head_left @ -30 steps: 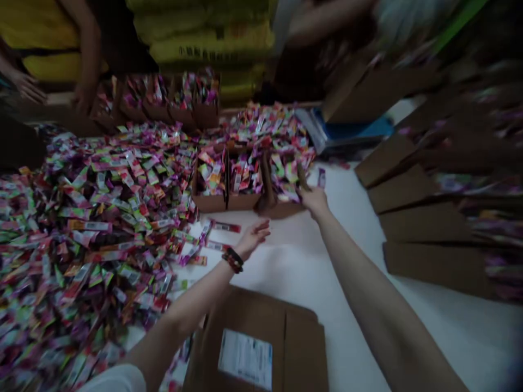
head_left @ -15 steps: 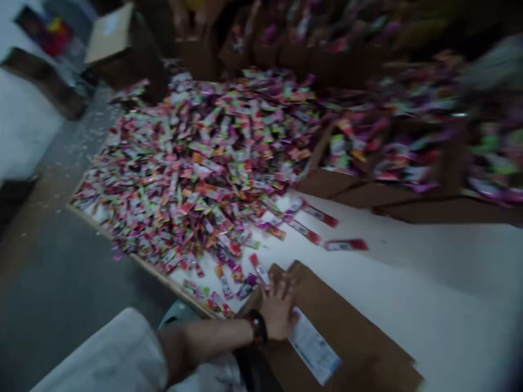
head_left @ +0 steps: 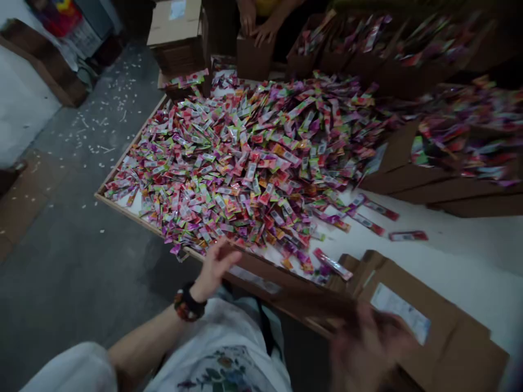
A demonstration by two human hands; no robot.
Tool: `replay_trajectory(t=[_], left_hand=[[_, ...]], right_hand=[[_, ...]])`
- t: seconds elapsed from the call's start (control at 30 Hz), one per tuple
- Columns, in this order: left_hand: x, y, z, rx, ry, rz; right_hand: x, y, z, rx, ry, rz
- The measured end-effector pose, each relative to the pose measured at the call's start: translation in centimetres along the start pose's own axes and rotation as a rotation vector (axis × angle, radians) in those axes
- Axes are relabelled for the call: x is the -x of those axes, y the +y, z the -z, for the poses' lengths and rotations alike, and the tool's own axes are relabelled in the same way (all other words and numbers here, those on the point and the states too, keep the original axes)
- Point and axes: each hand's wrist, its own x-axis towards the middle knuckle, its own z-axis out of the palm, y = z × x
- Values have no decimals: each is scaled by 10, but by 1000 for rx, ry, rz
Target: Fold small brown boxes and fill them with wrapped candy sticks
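My left hand (head_left: 214, 265), a beaded bracelet on its wrist, is closed on the end of a flat brown cardboard piece (head_left: 281, 286) that lies along the table's near edge. My right hand (head_left: 368, 343) is a blur over the other end of that cardboard, beside a stack of flattened cartons (head_left: 457, 337) with a white label (head_left: 400, 318); its fingers are smeared. A big heap of colourful sachets (head_left: 253, 158) covers the white table (head_left: 449, 256) just beyond my hands.
Brown cardboard trays (head_left: 408, 174) filled with sachets stand at the right and back. Another person's hands (head_left: 261, 27) rest on a box at the far side. A stack of cartons (head_left: 175, 32) sits on the grey floor (head_left: 61, 245) at the left.
My view swung from the trays to the table's near left edge. My left hand went from flat on the carton stack to gripping a cardboard piece; my right hand came in.
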Motion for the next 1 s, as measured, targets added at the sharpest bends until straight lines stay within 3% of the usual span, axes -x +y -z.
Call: replay_trajectory(t=[0.07,0.13,0.2,0.3,0.37,0.43,0.5,0.6,0.67,0.73,0.8,0.9,0.97,1.0], left_hand=[[6,9,63,-58,65,-27],[7,8,110,-65,182,-20],[0,1,143,-54,284,13],[-21,-14,169,-12,385,57],[-33,-22,174,23,428,46],[-35,-28,172,4,423,-18],[-27,-33,163,-104,303,-104],[-14,-43,145,-372,13,-220],[-15,-51,135,-589,-44,-288],[-26,-58,128,-806,34,-325],[-42,-65,125,-902,156,-343],[-56,-74,127,-779,379,-339],[-57,-76,131,-653,500,-313],[-56,-75,132,-643,507,-320]], right_hand=[[33,-6,-61,-95,81,-2],[62,-15,-108,-77,6,33],[87,-21,-137,-32,-112,88],[116,-21,-159,-50,-378,215],[127,-13,-167,-51,-616,296],[126,1,-172,-13,-723,305],[113,18,-176,68,-611,218],[77,36,-175,164,-413,85],[50,31,-169,138,-552,34],[29,10,-162,102,-881,35],[19,-19,-156,178,-1187,160],[24,-46,-150,477,-1381,486],[34,-44,-149,642,-1463,608],[39,-38,-149,691,-1500,637]])
